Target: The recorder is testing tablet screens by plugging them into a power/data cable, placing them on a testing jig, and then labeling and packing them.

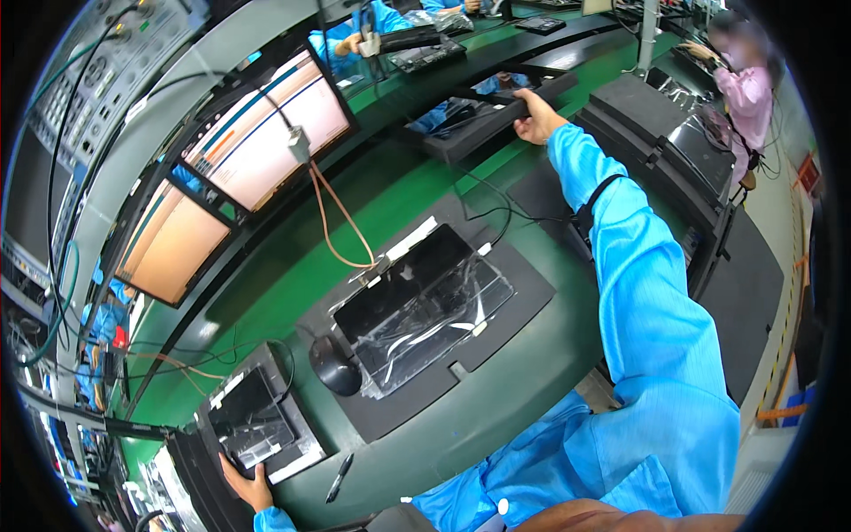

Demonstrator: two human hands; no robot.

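Note:
Reaching far across the bench, my right hand [537, 117] is closed on the near right corner of a black tray [483, 124] with dark glossy panels in it. My left hand [246, 484] lies with fingers apart at the lower edge of a smaller dark tablet-like device [253, 417]. Under that device is a dark pad [285, 368]. Between my arms, a larger black-screened device [417, 297], partly covered by clear film, rests on a dark grey mat [523, 301]. Cables run to its upper edge and right side. A black mouse [335, 363] sits on the mat's left part.
A black pen [339, 477] lies on the green bench near me. Two lit monitors [266, 133] stand at the left. Stacked black trays [638, 115] are at the right. A looped brown cable [325, 217] hangs over the bench. Other people work behind it and at far right.

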